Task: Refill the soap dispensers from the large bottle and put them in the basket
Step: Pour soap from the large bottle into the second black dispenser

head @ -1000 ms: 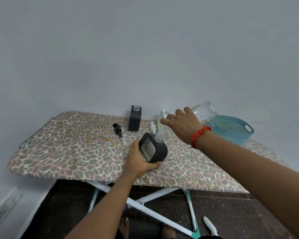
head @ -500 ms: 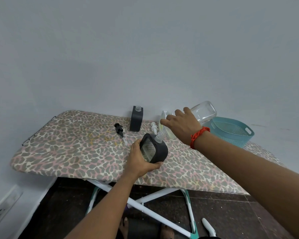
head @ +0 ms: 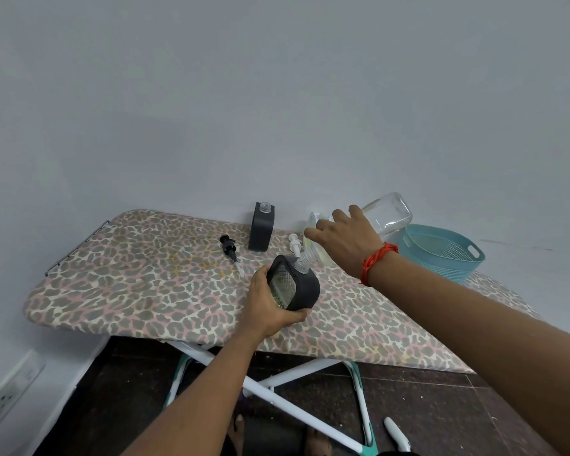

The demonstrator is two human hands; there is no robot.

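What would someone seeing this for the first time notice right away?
Centre stage, the right hand tips the large clear bottle neck-down into the dark dispenser that the left hand holds tilted above the leopard-print ironing board. A second dark dispenser stands open at the board's far edge, and a teal basket sits at the right.

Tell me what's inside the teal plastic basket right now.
The teal plastic basket shows only its perforated bottom, no dispensers. Its near-left part is covered by the right hand and tilted clear bottle.
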